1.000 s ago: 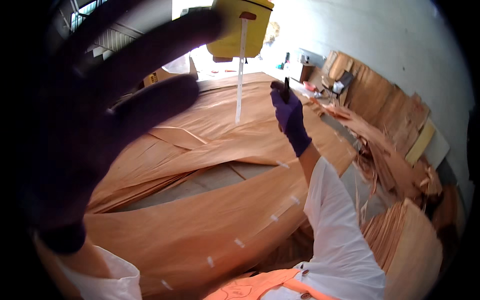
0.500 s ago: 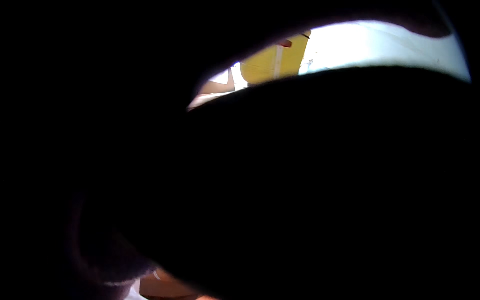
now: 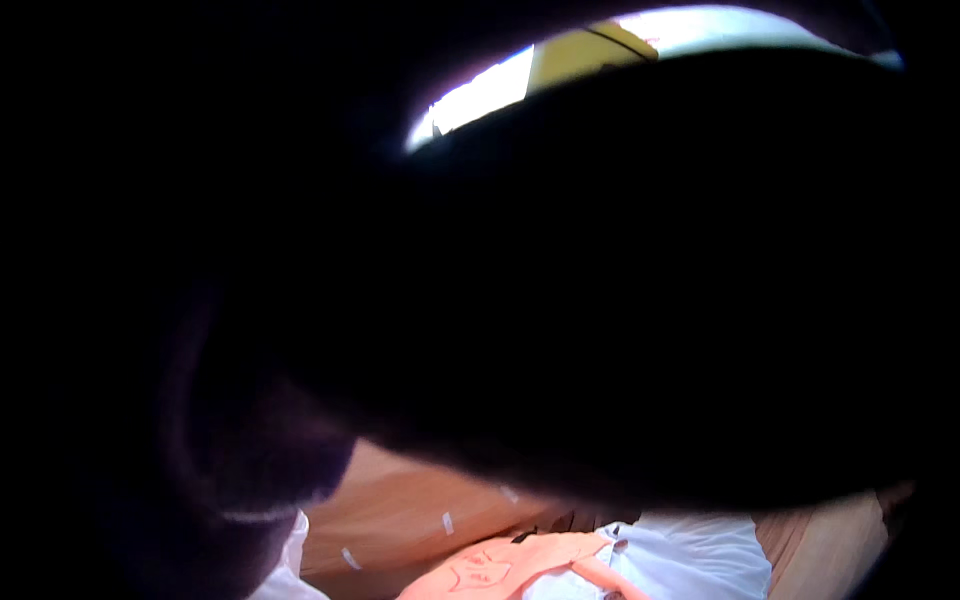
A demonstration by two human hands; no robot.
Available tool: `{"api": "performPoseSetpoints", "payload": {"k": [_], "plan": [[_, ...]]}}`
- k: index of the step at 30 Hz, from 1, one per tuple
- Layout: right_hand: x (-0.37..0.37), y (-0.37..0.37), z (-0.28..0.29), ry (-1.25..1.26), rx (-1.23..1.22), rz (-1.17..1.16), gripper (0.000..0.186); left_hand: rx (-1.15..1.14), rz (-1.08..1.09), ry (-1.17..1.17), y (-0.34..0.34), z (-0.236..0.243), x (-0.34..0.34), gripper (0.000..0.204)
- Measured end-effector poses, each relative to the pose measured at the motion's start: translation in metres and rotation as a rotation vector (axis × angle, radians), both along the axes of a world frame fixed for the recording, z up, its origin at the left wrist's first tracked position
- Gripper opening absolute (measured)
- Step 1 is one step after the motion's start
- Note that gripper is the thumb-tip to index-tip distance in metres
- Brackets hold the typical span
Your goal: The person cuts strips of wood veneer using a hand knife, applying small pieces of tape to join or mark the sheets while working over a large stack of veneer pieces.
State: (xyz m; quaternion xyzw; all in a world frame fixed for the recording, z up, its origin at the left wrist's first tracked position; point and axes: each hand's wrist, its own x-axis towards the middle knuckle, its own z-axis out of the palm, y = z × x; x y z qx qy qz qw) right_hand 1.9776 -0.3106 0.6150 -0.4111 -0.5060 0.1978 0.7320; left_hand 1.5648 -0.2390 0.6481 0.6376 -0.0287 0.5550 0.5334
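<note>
Dark, blurred shapes right against the lens hide most of the head view. At the lower left, one rounded dark shape [image 3: 275,470] with a thin pale rim looks like a fingertip. Which hand it belongs to cannot be told. A broad black band [image 3: 600,300] crosses the middle and covers whatever lies behind it. Neither of my hands shows clearly, and no held thing can be made out. Below the band appear an orange apron [image 3: 490,570] with a dark line drawing and white clothing [image 3: 690,555].
Under the dark band lies a brown surface [image 3: 400,500] with a few short white strips. Wood-toned boards [image 3: 830,545] show at the lower right. Through a narrow gap at the top come a yellow panel [image 3: 580,60] and a bright white area [image 3: 720,25].
The upper gap has become narrower and shifted upward. The lower opening has widened, so the brown surface, orange apron and white clothing now show. The fingertip-like shape sits slightly higher and farther right.
</note>
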Motion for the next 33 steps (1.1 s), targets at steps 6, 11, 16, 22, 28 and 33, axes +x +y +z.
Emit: {"api": "performPoseSetpoints", "payload": {"k": [6,11,16,22,28,33], "plan": [[-0.041,0.033,0.024,0.099,0.048,0.052,0.024,0.065,-0.174,0.002,0.010,0.044,0.005,0.047],[-0.015,-0.014,-0.027,0.155,-0.004,0.014,0.023,0.067,-0.322,0.080,-0.009,0.009,0.117,0.047],[-0.037,-0.006,-0.041,0.256,0.013,0.207,0.023,0.011,-0.068,0.424,0.001,0.004,0.194,0.036],[-0.043,-0.045,-0.118,0.431,-0.171,0.350,0.017,-0.034,-0.027,0.507,0.019,-0.034,0.263,0.031],[-0.053,-0.093,-0.156,0.297,-0.343,0.289,0.014,0.198,-0.105,0.698,0.015,-0.054,0.267,0.017],[-0.050,-0.107,-0.174,0.273,-0.340,0.326,0.015,0.163,-0.207,0.723,0.033,-0.074,0.265,0.028]]}}
